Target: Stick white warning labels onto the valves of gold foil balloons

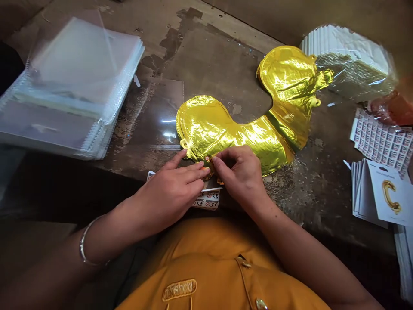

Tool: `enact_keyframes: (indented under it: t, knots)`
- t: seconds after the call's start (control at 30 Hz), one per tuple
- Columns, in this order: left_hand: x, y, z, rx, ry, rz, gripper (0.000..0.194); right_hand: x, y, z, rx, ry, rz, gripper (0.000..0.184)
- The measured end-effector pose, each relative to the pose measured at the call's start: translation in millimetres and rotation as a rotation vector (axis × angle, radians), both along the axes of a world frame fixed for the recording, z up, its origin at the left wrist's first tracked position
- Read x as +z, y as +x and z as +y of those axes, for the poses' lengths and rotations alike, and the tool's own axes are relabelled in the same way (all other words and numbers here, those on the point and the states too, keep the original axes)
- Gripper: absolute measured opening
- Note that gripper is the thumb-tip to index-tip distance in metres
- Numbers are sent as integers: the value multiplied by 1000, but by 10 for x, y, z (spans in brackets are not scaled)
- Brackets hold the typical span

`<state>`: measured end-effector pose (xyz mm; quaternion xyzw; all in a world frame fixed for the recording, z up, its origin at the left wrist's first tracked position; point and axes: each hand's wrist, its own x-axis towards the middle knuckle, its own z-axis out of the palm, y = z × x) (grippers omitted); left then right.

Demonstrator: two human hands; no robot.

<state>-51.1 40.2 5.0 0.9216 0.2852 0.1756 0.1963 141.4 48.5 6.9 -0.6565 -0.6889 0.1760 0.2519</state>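
Gold foil balloon lies flat at your 12 o'clock, your right hand pinched on its near edge, your left hand open beside it, clear bags stacked at 10 o'clock, printed cards at 3 o'clock.

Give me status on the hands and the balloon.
Left hand resting on gold foil balloon end, right hand pinching it. Printed label strip under the hands.

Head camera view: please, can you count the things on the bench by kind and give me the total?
Gold foil balloon: 1
Stack of clear plastic bags: 1
Loose clear plastic bag: 1
Bundle of white ridged sheets in clear plastic: 1
Printed label sheets: 2
Stacks of white cards: 2
Blurred orange item: 1
Total: 9
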Motion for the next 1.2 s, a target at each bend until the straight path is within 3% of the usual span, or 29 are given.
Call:
enact_keyframes:
  t: [0.17, 0.27, 0.3, 0.37, 0.43, 0.5, 0.7, 0.77, 0.87, 1.0, 1.07, 1.2]
  knots:
    - [1, 20, 8, 8, -24, 0, 18, -44, 21, 44, -45, 17, -149, 24]
    - [2, 31, 11, 24, -32, -8, 20, -17, 98, 42, -82, 186, -234, 20]
    - [6, 29, 9, 24, -38, -8, 20, 9, 126, 25, -52, 262, -258, 15]
    - [24, 14, -5, 6, -49, -3, 20, 67, 170, -32, 136, 364, -285, 17]
    - [57, -13, -33, -7, -39, 11, 20, 100, 190, -99, 397, 340, -288, 20]
    - [97, -45, -72, 16, -3, 32, 20, 87, 188, -150, 544, 260, -299, 24]
    - [178, -113, -147, 83, 62, 82, 20, -14, 165, -135, 555, 308, -425, 26]
    - [201, -116, -144, 105, 88, 75, 20, 15, 172, -76, 487, 259, -350, 19]
    - [242, -103, -115, 150, 128, 63, 19, 96, 196, 55, 321, 50, -148, 12]
    - [277, -81, -56, 173, 89, 75, 15, 165, 244, 229, 242, -225, 144, 33]
    - [292, -73, -37, 173, 64, 88, 14, 171, 267, 288, 237, -300, 221, 43]
    - [344, -35, -25, 156, 58, 103, 13, 171, 299, 366, 236, -394, 274, 45]
